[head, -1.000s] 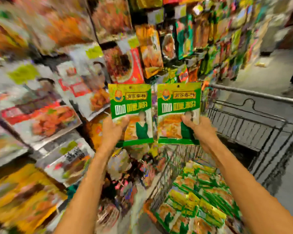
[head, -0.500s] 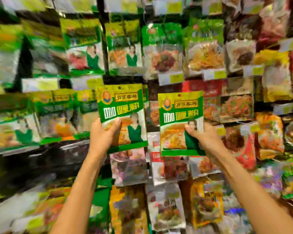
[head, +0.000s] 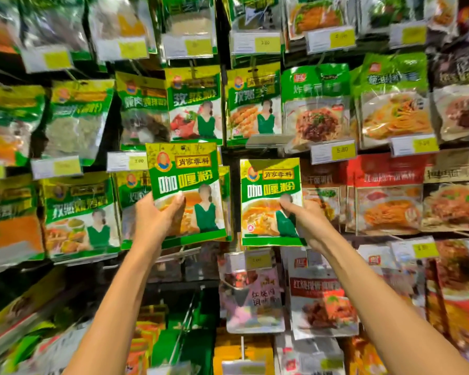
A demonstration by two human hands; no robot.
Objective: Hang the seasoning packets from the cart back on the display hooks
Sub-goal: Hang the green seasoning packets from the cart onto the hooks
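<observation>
Two matching green-and-yellow seasoning packets are held up against the display wall. My left hand (head: 157, 215) grips the left packet (head: 186, 182) by its lower left part, thumb across the front. My right hand (head: 303, 220) pinches the right packet (head: 268, 193) at its lower right corner. Both packets are upright, with the left one slightly higher and overlapping hanging packets behind it. I cannot make out the hooks near the packets' tops. The cart is out of view.
Rows of hanging packets fill the wall: green ones (head: 252, 104) above and to the left, red ones (head: 387, 193) to the right, pale pouches (head: 252, 296) below. Yellow price tags (head: 343, 151) stick out on hook ends between rows. A dark vertical post (head: 224, 50) divides the panels.
The view has swung from the cart to the display wall. Both hands, holding their packets, have come closer to the hanging green packets, the left packet a little higher.
</observation>
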